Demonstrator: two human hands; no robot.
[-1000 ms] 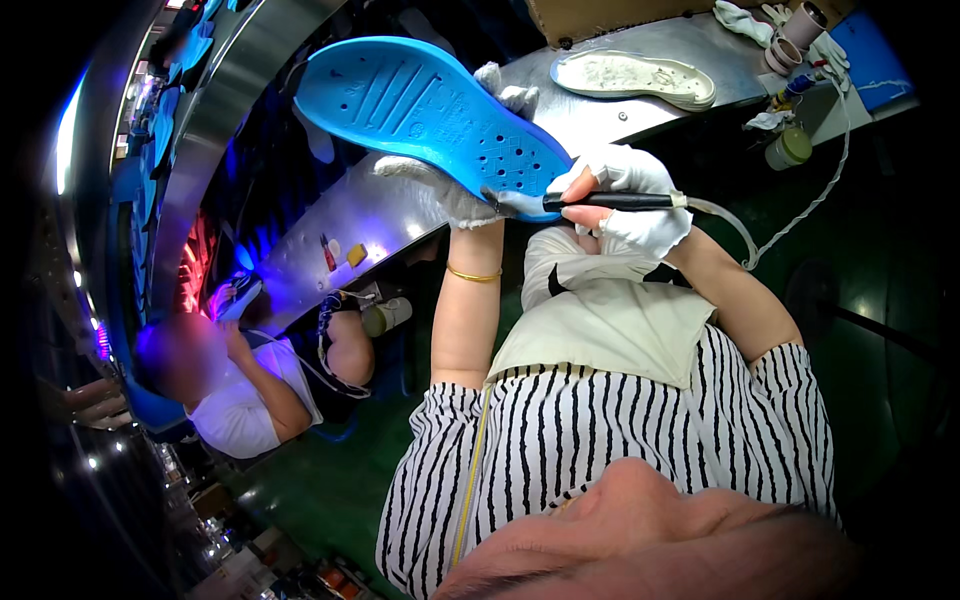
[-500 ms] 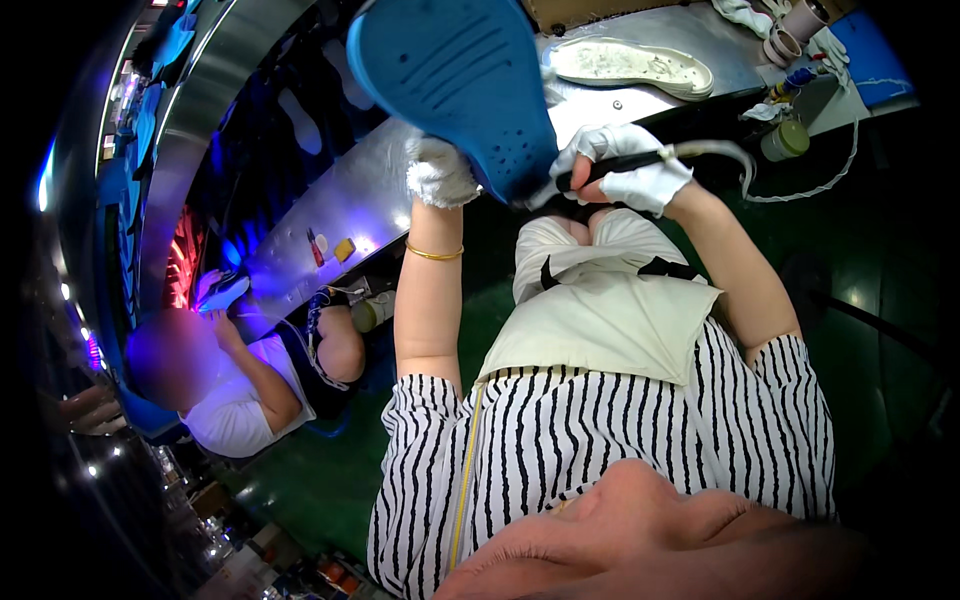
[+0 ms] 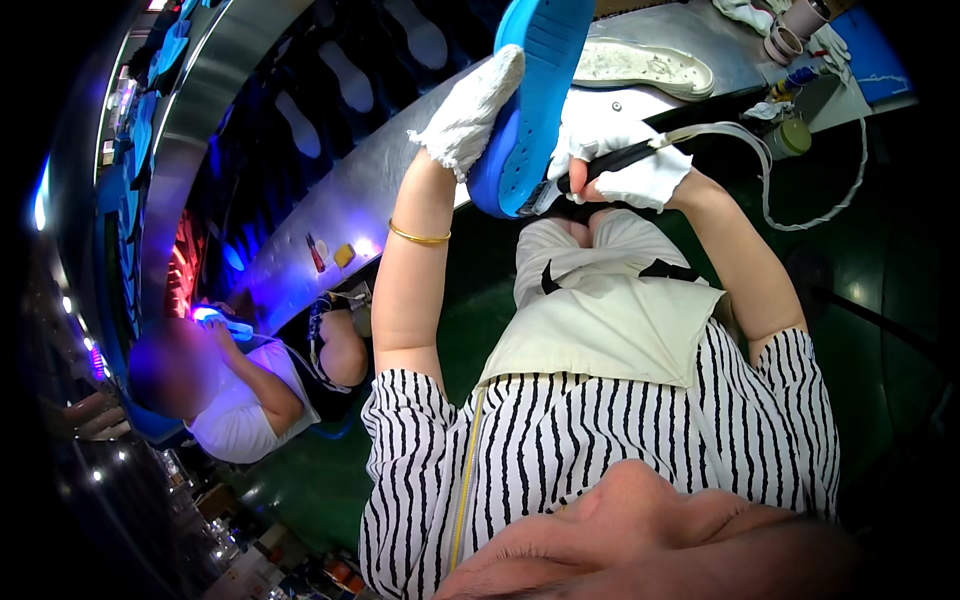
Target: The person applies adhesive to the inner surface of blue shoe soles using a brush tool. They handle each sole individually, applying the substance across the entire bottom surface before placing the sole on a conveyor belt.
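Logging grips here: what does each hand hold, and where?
Left hand grips the blue sole along its side edge; right hand holds the black corded tool mid-handle.

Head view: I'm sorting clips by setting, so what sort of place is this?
Probably a shoe factory line. The gloved left hand holds a blue shoe sole, the right hand works a corded tool at it, and a white sole lies on the metal bench.
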